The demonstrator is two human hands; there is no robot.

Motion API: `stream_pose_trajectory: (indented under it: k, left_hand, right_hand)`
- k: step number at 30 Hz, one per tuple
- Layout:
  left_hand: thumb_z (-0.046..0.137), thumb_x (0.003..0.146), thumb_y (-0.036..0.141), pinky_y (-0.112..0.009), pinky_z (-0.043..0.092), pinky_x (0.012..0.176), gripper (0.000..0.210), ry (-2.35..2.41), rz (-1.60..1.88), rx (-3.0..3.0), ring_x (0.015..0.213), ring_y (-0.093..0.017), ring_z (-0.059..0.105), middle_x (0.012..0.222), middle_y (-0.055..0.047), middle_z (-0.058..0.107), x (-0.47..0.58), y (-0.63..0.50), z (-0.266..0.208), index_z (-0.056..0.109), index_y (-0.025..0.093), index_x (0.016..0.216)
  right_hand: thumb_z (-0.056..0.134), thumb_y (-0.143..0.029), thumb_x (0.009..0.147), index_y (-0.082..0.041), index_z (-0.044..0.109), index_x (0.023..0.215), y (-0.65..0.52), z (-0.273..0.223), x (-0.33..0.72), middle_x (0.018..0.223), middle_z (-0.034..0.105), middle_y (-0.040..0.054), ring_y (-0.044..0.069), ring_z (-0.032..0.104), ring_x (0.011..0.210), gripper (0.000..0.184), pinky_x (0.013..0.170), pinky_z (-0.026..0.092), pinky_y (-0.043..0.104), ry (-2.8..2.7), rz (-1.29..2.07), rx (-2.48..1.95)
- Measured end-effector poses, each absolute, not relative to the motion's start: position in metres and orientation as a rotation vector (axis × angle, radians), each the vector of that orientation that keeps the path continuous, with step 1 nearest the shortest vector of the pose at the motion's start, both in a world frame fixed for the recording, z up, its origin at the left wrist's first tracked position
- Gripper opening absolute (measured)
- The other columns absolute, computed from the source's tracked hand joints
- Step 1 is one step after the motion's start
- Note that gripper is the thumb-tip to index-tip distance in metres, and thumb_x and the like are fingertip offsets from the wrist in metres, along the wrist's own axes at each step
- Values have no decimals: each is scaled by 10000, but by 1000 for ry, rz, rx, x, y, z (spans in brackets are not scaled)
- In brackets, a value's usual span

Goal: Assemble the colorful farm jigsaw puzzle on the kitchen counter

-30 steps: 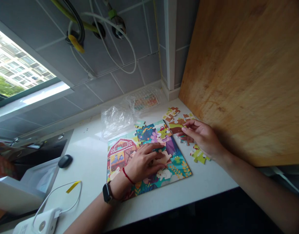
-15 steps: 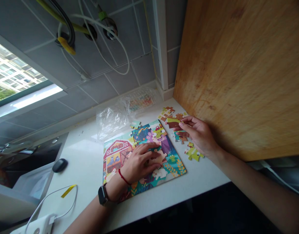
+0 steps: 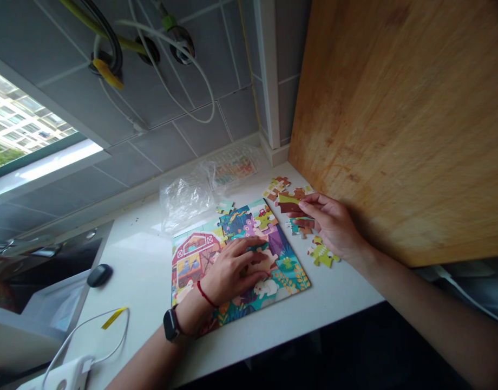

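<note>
A jigsaw puzzle (image 3: pixel 293 273) with a red barn, animals and plants lies on the white counter, partly filled in. My left hand (image 3: pixel 235 271) rests on it, fingers spread and palm down, hiding its middle. Just right of the board, my right hand (image 3: pixel 332 222) pinches a brown and green puzzle piece (image 3: pixel 289 203) between thumb and fingers, above other loose pieces. Green loose pieces (image 3: pixel 322 253) lie below that hand, and yellow-brown pieces (image 3: pixel 276 187) lie behind it. One pale piece (image 3: pixel 225 207) sits at the board's far edge.
Crumpled clear plastic packaging (image 3: pixel 188 200) lies behind the board. A tall wooden panel (image 3: pixel 395 124) stands close by my right hand. On the left are a black computer mouse (image 3: pixel 99 275), a white power strip (image 3: pixel 66 375) with a cable, and a sink edge (image 3: pixel 98 244).
The held puzzle piece has turned slightly in my right hand, showing its face more flatly. My left hand stays in place on the board.
</note>
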State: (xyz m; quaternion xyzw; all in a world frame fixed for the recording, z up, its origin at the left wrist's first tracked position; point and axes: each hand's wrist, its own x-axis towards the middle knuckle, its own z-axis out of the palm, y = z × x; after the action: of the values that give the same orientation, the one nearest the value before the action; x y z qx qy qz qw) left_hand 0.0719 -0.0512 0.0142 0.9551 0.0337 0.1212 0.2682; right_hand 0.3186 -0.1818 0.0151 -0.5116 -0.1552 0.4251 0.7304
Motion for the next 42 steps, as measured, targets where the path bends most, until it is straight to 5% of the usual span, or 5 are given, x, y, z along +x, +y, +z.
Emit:
stream_pose_trajectory:
  k: [12,20,26,35,42]
  left_hand:
    - [666,1000,412,-453,557,1064,258,82,329,2595,1257,-267,643,1399,-128,649,73,-51,16,714,233,1179]
    - [678,991,410,-460,563,1056,257,87,333,2586,1251,-271,647,1389,-132,654,72,-52,16,721,236,1177]
    - [676,994,397,-454,560,1060,255,81,323,2594,1257,-272,643,1396,-132,650,72,-52,17,714,233,1186]
    - [688,992,348,-479,547,1088,277,47,346,2581,1295,-273,621,1388,-131,657,71,-51,13,671,224,1240]
    - [686,991,292,-475,569,1055,254,6,472,2536,1239,-266,652,1280,-138,709,72,-51,16,658,209,1229]
  right_hand:
    - [962,-413,651,-234,608,865,-183,14,320,863,780,0,196,793,794,451,635,631,243,-320,999,-1092]
    - [887,-547,726,-235,710,882,-183,11,318,749,713,-24,125,656,586,391,541,580,236,-469,869,-1237]
    - [803,-576,822,-235,813,825,-184,18,313,857,773,46,206,723,835,342,733,611,302,-919,753,-1359]
    - [892,-517,736,-192,785,746,-188,13,304,536,626,-34,85,500,427,342,409,400,198,-949,1110,-1213]
    - [820,-435,825,-239,862,853,-191,14,302,819,798,33,80,572,446,203,393,435,182,-1127,1097,-1287]
